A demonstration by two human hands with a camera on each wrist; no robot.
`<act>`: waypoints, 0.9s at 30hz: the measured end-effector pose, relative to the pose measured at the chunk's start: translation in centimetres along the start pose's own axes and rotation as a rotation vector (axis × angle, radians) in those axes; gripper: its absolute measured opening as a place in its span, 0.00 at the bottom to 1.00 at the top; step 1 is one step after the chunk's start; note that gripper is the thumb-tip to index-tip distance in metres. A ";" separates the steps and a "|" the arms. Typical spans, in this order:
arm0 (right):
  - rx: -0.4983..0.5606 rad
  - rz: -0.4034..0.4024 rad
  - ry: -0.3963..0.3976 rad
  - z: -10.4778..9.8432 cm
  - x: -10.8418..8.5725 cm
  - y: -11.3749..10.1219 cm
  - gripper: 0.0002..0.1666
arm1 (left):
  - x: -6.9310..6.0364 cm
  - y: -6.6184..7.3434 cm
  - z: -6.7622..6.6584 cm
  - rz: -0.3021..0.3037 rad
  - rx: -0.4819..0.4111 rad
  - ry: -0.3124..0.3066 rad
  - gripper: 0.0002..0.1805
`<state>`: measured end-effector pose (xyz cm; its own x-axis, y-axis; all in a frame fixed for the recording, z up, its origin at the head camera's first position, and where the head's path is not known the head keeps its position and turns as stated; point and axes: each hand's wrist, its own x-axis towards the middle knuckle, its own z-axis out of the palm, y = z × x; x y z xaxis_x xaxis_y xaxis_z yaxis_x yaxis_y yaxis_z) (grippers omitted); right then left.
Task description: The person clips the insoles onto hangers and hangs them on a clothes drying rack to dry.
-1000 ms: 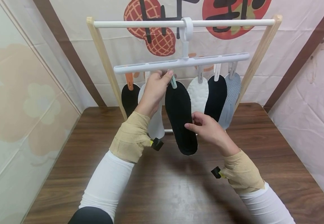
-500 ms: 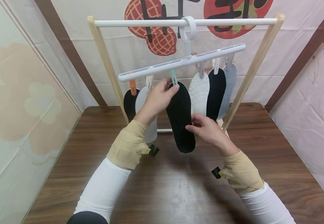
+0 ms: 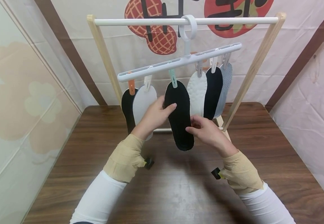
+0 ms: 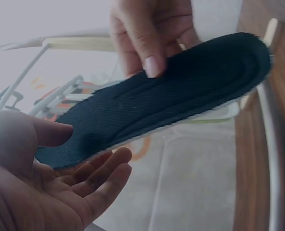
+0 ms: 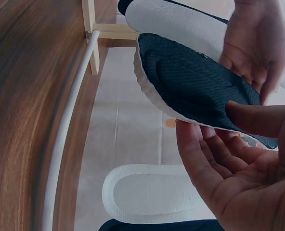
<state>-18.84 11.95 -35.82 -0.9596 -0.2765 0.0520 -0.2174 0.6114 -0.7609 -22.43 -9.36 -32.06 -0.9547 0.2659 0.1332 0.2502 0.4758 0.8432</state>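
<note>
A black insole (image 3: 178, 118) with a pale underside hangs from a mint-green clip (image 3: 173, 78) on a white clip hanger (image 3: 162, 67). My left hand (image 3: 155, 115) holds its left edge, thumb on the black face and fingers behind. On the right edge, lower down, my right hand (image 3: 207, 130) pinches it between thumb and fingers. The right wrist view shows the right thumb (image 5: 258, 118) on the black face. Left of it hang a white insole (image 3: 143, 101) and another black insole (image 3: 127, 107). To the right are a textured white insole (image 3: 197, 91), a black one and a grey one (image 3: 224, 87).
The hanger tilts on the white rod (image 3: 229, 21) of a wooden-sided rack (image 3: 265, 62). Its lower white bar (image 3: 162, 130) runs behind the insoles. Underneath is a brown wood-grain table (image 3: 156, 193); printed cloth (image 3: 100, 62) hangs behind.
My left hand has moved down from the mint-green clip to the black insole's edge. The hanger's left end has dipped and its right end risen. My right hand has stayed on the insole.
</note>
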 end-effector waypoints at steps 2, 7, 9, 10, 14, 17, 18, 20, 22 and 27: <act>-0.012 -0.005 0.005 0.1 0.0 0.2 0.12 | -0.3 -0.6 0.3 -0.011 -0.006 -0.016 0.24; -0.031 -0.024 0.005 0.3 0.2 0.6 0.12 | -0.9 -2.0 0.7 -0.014 0.051 -0.043 0.22; -0.038 -0.024 0.002 0.3 0.2 0.8 0.12 | -1.1 -2.5 0.9 -0.015 0.084 -0.053 0.21; -0.042 -0.021 0.001 0.4 0.2 0.9 0.13 | -1.2 -2.7 1.0 -0.015 0.092 -0.060 0.20; -0.049 -0.005 -0.006 0.4 0.2 1.1 0.15 | -1.5 -3.7 1.4 -0.014 0.103 -0.093 0.19; -0.053 0.000 -0.008 0.4 0.1 1.3 0.16 | -1.7 -4.4 1.9 -0.008 0.107 -0.111 0.19; -0.057 -0.001 -0.008 0.4 0.1 1.4 0.16 | -1.8 -4.6 2.0 -0.007 0.115 -0.115 0.18; -0.064 -0.003 -0.005 0.4 0.0 1.6 0.16 | -2.0 -5.0 2.3 -0.003 0.124 -0.121 0.18; -0.068 -0.004 -0.006 0.5 -0.1 1.7 0.16 | -2.1 -5.4 2.5 -0.007 0.125 -0.129 0.17; -0.033 0.005 -0.014 0.9 -0.2 2.0 0.17 | -2.5 -6.4 2.8 -0.026 0.145 -0.142 0.16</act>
